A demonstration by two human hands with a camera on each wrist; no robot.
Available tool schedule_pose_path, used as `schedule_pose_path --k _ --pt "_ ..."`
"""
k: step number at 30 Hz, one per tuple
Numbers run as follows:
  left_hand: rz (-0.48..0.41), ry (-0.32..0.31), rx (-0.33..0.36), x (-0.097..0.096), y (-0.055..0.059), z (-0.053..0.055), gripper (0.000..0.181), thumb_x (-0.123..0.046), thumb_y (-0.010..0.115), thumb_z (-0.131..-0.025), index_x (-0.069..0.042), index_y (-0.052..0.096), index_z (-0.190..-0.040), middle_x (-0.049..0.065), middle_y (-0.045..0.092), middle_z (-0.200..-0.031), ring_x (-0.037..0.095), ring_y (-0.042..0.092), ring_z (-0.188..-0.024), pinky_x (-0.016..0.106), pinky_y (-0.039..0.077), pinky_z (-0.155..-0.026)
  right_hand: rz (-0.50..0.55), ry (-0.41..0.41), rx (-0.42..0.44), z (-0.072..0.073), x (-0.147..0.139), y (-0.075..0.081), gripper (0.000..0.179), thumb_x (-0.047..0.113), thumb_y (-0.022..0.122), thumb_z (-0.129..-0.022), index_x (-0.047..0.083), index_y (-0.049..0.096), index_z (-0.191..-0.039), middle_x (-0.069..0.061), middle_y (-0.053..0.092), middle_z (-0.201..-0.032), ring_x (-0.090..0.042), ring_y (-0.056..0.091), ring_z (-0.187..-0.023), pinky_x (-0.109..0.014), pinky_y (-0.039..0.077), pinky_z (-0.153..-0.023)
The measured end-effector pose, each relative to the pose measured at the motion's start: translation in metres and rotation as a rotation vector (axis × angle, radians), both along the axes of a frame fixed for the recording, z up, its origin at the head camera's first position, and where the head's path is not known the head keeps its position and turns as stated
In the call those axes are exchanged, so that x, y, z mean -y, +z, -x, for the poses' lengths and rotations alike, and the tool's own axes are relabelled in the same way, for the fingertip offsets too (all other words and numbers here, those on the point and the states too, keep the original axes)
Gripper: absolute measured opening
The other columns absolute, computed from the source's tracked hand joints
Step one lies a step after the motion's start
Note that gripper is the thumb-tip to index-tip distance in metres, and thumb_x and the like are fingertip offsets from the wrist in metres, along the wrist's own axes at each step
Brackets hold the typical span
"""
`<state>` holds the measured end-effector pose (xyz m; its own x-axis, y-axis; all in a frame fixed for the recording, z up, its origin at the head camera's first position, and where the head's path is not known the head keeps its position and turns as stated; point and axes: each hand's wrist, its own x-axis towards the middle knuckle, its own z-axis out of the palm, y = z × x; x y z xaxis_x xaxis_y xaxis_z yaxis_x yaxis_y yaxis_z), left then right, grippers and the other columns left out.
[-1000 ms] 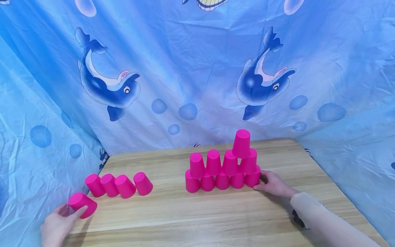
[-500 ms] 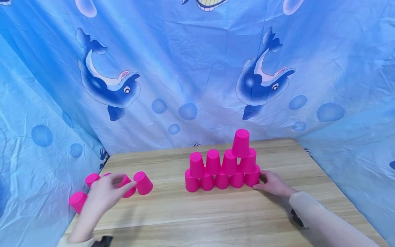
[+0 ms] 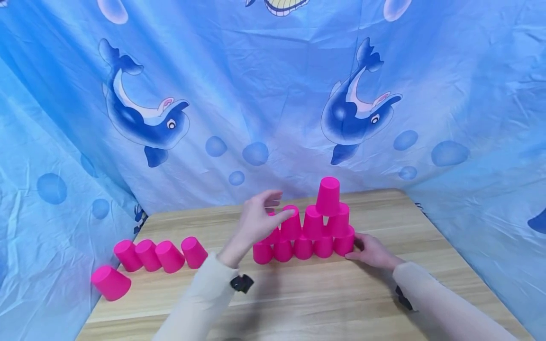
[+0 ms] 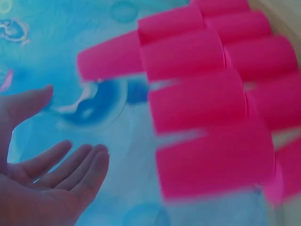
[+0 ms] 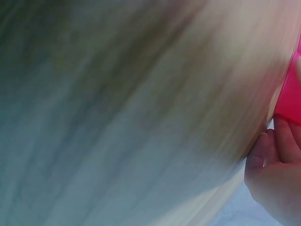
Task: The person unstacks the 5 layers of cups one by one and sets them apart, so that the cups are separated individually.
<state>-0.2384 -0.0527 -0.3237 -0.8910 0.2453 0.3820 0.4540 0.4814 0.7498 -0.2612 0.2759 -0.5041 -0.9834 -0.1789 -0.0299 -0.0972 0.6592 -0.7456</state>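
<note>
1. Closest in, on the wooden table [image 3: 324, 298], 1 upside-down pink cup [image 3: 111, 283] waits at near left, and 4 loose cups [image 3: 148, 255] line up just beyond.
2. Over to the right, the right hand [image 3: 374, 251] has thumb and fingers at the end cup [image 3: 343, 241] of the bottom row; pinching or merely bracing, I can't tell.
3. Here's the left hand [image 3: 258, 218], fingers released, thumb spread, nothing held, hanging by the stack's left end!
4. The stack stands 5 below, 4 in the middle, and 1 top cup [image 3: 328, 196] at right. Looks like the 3rd tier is underway; the next move probably calls for light, careful alignment at the left.
5. Farthest back, the blue dolphin cloth [image 3: 264, 94].
</note>
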Motion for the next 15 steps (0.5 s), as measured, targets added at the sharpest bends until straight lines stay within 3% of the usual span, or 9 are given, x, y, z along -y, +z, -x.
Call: schedule_pose_path --k 7,15 --pt "-0.083 -0.015 0.048 -0.054 -0.014 0.014 0.070 -0.037 0.081 -0.076 -0.013 0.052 -0.135 0.003 0.058 -0.125 0.020 0.059 -0.107 0.035 0.052 -0.084 0.013 0.024 -0.017 0.001 -0.002 -0.001 0.071 0.025 0.082 -0.076 0.006 0.050 -0.137 -0.014 0.054 -0.131 -0.038 0.047 -0.122 -0.050 0.042 -0.096" --pt "-0.054 0.024 0.071 -0.091 -0.017 0.025 0.075 -0.043 0.080 -0.075 -0.019 0.048 -0.139 0.001 0.056 -0.128 0.021 0.057 -0.110 0.031 0.052 -0.081 0.014 0.027 -0.019 0.001 -0.002 0.000 0.070 0.025 0.082 -0.075 0.007 0.051 -0.136 -0.012 0.055 -0.129 -0.037 0.048 -0.122 -0.050 0.042 -0.096"
